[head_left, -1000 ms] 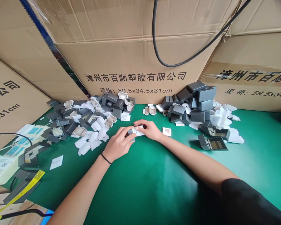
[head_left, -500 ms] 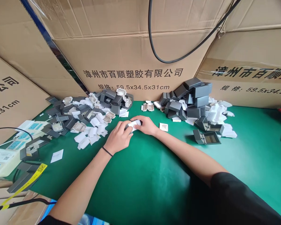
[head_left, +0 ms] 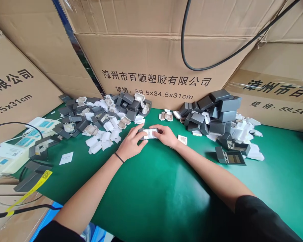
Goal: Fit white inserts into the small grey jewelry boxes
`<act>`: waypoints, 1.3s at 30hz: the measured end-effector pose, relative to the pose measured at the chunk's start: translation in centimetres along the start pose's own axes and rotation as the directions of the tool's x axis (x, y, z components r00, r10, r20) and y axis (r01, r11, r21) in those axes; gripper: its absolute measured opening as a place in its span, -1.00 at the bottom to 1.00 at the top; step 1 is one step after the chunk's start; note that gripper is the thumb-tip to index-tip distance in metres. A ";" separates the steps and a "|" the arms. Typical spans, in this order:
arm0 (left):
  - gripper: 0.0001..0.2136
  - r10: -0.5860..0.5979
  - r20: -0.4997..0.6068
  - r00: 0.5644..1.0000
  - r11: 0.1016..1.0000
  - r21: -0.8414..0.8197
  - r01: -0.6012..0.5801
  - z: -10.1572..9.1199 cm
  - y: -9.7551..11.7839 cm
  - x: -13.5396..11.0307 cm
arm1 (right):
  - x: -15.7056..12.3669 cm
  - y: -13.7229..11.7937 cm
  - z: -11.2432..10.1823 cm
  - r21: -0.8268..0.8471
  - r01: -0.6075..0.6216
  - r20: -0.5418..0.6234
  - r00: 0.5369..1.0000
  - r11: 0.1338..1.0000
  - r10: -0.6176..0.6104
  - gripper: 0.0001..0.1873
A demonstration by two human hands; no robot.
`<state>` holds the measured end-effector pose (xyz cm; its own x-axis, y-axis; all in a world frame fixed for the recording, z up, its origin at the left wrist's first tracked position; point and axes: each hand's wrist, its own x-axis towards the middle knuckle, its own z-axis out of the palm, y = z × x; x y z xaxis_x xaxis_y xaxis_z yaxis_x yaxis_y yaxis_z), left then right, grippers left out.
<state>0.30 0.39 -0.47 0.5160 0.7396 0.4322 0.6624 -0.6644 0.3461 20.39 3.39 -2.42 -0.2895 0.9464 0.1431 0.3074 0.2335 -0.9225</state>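
Observation:
A small dark grey box with a white insert [head_left: 149,133] is between my hands, just above or on the green table; I cannot tell which. My left hand [head_left: 131,143] has its fingers at the box's left end, the thumb set somewhat apart below. The right end is gripped by my right hand [head_left: 166,136], fingers behind and thumb on the front. Close to the right wrist lies a flat white square piece [head_left: 182,139]. Beyond the hands rests a pale folded insert [head_left: 166,116].
Grey boxes and white inserts form a left heap [head_left: 101,117] and a right heap [head_left: 214,114]. An open grey box [head_left: 231,156] lies front right. A white power strip [head_left: 27,141] and a card [head_left: 66,158] are at left. Large cartons [head_left: 151,57] stand behind; a black cable [head_left: 204,69] hangs down.
The view has shifted, so the scene sits further right. The box now shows its white top more plainly, and my left fingers have loosened and spread from over it toward its left end.

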 end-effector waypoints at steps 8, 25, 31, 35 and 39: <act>-0.43 -0.315 -0.040 0.948 0.877 -0.394 0.275 1.0 0.3 0.5 | -0.8 -0.5 1.4 0.099 0.029 -0.071 0.997 0.995 -0.022 -0.70; -0.46 0.172 -0.095 0.981 0.978 0.134 -0.158 1.0 -0.8 -0.2 | -1.4 -2.4 2.5 -0.083 0.249 -0.149 0.954 0.965 -0.259 -0.92; -0.46 0.270 -0.116 0.956 0.947 0.212 -0.242 0.0 -1.0 -0.4 | -2.5 -3.4 3.0 0.048 0.138 -0.089 0.987 0.989 -0.134 -0.90; -0.37 0.289 -0.112 0.951 0.950 0.154 -0.271 0.0 -1.1 -0.3 | -3.0 -3.5 3.6 0.082 0.159 -0.131 0.980 0.984 -0.147 -0.88; -0.33 0.227 -0.096 0.969 0.972 0.087 -0.219 0.6 -1.0 -0.3 | -3.1 -3.5 4.2 -0.069 0.129 -0.290 0.946 0.989 -0.143 -0.88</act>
<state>-0.21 0.89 -1.40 0.5984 0.5552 0.5777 0.5778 -0.7985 0.1690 16.43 -1.29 -1.17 -0.0553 0.9268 0.3714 0.3290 0.3681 -0.8696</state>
